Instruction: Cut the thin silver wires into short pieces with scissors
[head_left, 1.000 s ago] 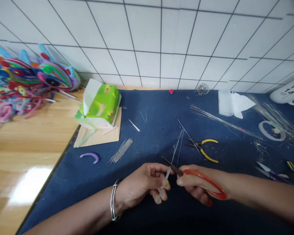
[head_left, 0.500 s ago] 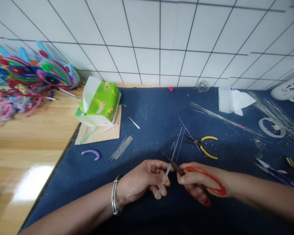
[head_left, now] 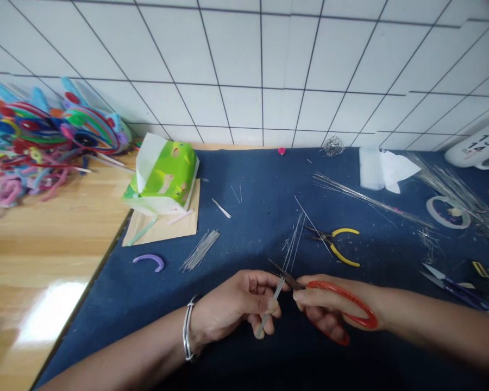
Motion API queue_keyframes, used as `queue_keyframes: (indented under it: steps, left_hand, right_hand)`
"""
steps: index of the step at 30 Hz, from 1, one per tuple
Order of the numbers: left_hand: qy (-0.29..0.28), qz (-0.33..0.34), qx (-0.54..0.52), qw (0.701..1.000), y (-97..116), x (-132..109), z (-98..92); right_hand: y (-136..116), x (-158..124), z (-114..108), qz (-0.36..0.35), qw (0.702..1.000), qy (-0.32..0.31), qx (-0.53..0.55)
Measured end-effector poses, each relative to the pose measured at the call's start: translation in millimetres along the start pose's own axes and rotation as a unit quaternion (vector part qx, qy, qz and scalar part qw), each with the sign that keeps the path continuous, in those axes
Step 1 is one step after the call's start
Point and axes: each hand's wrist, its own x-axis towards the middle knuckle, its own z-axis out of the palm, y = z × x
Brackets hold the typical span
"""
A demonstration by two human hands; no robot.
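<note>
Between thumb and fingers, my left hand (head_left: 244,304) pinches a small bundle of thin wires (head_left: 277,290), which slants up and away from me. My right hand (head_left: 330,309) grips red-handled scissors (head_left: 346,296), the blades lying across the wires just above my left fingertips. The blades are slightly apart near the tips. Beyond them, loose wire ends reach toward yellow-handled pliers (head_left: 344,247) on the blue cloth. A single thin wire (head_left: 313,225) crosses the pliers' jaws. To the left lies a pile of short cut wires (head_left: 201,250).
A green tissue pack (head_left: 167,176) sits at the left on brown card. Colourful pipe-cleaner pieces (head_left: 57,130) crowd the far left. Long wires (head_left: 367,198), a tape roll (head_left: 448,212), blue-handled scissors (head_left: 452,288) and a white mug (head_left: 478,144) are at the right. A tiled wall (head_left: 244,60) stands behind.
The view has shifted slightly, so everything sits a little lower and further left. Both hands keep their grips; the scissor handles look closer together than before.
</note>
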Motion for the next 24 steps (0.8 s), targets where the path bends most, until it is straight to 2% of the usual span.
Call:
queue_keyframes:
  steps: [6, 11, 18, 20, 22, 23, 24]
  left_hand:
    - [0.001, -0.002, 0.004, 1.000, -2, 0, 0.1]
    - [0.007, -0.004, 0.002, 1.000, -3, 0, 0.5]
    - [0.000, -0.003, 0.025, 1.000, -1, -1, 3.2]
    - [-0.006, -0.007, 0.057, 0.998, 0, -2, 3.8]
    - [-0.008, -0.001, 0.096, 0.995, 0, -2, 4.6]
    - [-0.007, 0.004, 0.116, 0.993, 1, -3, 5.0]
    - [-0.005, 0.008, 0.138, 0.990, 2, -4, 5.4]
  right_hand:
    - [-1, -3, 3, 0.040, 0.996, -0.007, 0.082]
    - [3, 0, 5, 0.035, 0.998, 0.001, 0.053]
    - [9, -2, 9, -0.026, 0.999, 0.035, -0.006]
    - [5, -8, 10, -0.031, 0.997, 0.040, -0.058]
    - [-1, -18, 10, -0.049, 0.981, 0.064, -0.175]
    - [-2, -23, 9, -0.066, 0.960, 0.093, -0.254]
    - [-2, -29, 7, -0.092, 0.927, 0.136, -0.338]
